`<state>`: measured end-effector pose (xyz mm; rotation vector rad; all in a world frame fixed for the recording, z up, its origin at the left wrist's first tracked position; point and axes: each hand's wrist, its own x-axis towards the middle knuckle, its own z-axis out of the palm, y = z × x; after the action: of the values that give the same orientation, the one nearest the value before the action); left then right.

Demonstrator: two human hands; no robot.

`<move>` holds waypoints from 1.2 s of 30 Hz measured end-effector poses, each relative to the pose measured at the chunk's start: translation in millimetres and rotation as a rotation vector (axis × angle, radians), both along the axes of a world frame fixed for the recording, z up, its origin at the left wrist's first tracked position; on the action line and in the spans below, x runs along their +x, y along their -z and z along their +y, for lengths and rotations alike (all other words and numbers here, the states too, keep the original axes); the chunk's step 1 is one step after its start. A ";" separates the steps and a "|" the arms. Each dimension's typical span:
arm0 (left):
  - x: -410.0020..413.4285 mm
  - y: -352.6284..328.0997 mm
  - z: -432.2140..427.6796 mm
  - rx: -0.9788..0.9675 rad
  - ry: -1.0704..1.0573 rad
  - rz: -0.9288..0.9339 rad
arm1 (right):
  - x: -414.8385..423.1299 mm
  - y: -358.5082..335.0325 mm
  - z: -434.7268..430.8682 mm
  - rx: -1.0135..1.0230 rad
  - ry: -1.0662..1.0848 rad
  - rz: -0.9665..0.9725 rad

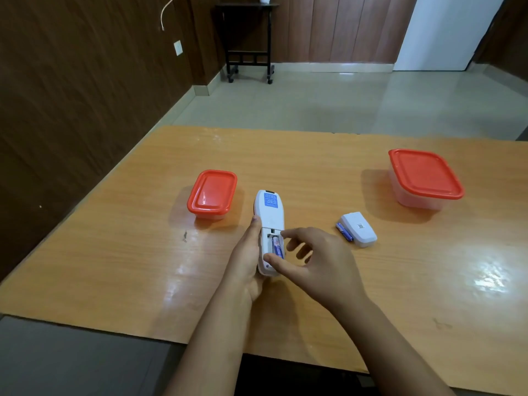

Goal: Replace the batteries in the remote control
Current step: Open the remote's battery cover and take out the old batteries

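Observation:
A white remote control lies face down near the table's middle, its battery bay uncovered. My left hand grips its lower left side. One blue battery sits in the right slot of the bay; the left slot looks bare. My right hand hovers over the bay with fingers spread, its thumb tip touching the battery's near end and its index finger by the far end. To the right, the white battery cover rests on the table with another blue battery against its left edge.
A small red-lidded container stands just left of the remote. A larger red-lidded container stands at the far right. The wooden table ends close to me. A dark cart stands by the back wall.

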<state>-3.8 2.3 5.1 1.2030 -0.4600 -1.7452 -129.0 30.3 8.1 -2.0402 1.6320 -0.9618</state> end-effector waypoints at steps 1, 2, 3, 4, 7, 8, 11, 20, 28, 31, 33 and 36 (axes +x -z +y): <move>-0.6 -1.3 1.3 -0.006 0.002 0.016 | 0.9 1.9 -1.2 0.037 0.032 -0.045; -1.2 -1.2 2.3 -0.018 -0.002 0.039 | 1.2 3.8 -2.8 0.072 0.061 -0.093; -2.3 -2.3 3.4 -0.031 -0.005 0.066 | 1.2 5.7 -3.9 0.104 0.085 -0.137; -2.2 -1.6 3.4 -0.044 -0.008 0.078 | 0.6 7.2 -4.4 0.127 0.098 -0.168; -1.5 -0.7 1.2 -0.079 -0.033 0.046 | -3.9 9.0 -5.0 0.157 0.101 -0.182; -1.1 0.7 0.2 -0.090 -0.040 0.024 | -7.3 9.2 -6.0 0.168 0.110 -0.174; 0.5 2.4 1.2 -0.116 -0.036 -0.050 | -27.4 13.9 -16.4 0.158 0.226 -0.087; 0.4 3.1 4.0 -0.124 -0.008 -0.072 | -61.6 45.7 -43.7 0.049 0.514 0.319; 2.7 4.0 2.2 -0.114 -0.014 -0.081 | -60.6 41.9 -44.3 0.016 0.500 0.246; 2.9 2.9 1.3 -0.114 -0.047 -0.060 | -47.6 25.4 -35.9 -0.011 0.377 -0.041; 0.6 3.4 0.8 -0.126 -0.050 -0.060 | -28.8 17.0 -24.5 0.118 0.195 -0.230; -4.4 2.9 1.9 -0.117 -0.015 -0.064 | -6.7 18.4 -11.8 0.264 0.053 -0.221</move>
<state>-8.3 4.2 2.3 1.1782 -0.5818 -1.6476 -135.7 18.5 -10.4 -1.6633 1.6057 -0.9001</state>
